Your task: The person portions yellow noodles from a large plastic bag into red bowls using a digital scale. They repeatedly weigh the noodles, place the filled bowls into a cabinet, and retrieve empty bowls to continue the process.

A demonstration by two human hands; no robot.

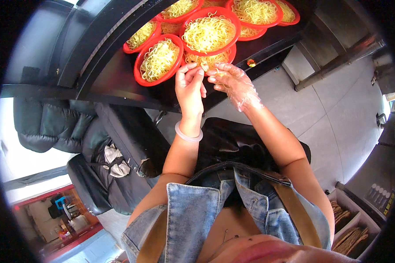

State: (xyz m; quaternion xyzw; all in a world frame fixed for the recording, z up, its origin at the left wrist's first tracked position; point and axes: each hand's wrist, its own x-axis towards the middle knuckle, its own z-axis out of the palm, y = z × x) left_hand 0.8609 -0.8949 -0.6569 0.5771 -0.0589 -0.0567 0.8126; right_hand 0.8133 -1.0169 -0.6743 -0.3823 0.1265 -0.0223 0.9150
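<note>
Several red plastic baskets (211, 51) heaped with yellow noodles (208, 33) stand crowded, partly stacked, on a dark table. My left hand (190, 83), bare with a pale bangle (188, 133) at the wrist, is just below the front basket, thumb and fingertips drawn close together; whether they pinch anything cannot be told. My right hand (232, 82), in a clear plastic glove (247, 95), is at the same basket's near edge, fingers bent, with a few noodle strands at its fingertips. Both hands' fingertips nearly meet. Another noodle basket (159, 60) stands left of them.
A small shiny red-and-yellow object (251, 62) lies near the table's edge (266, 59). Black padded seating (131, 141) is at the left. Grey tiled floor (309, 111) shows to the right, and a divided box (358, 223) with brown sticks stands at lower right.
</note>
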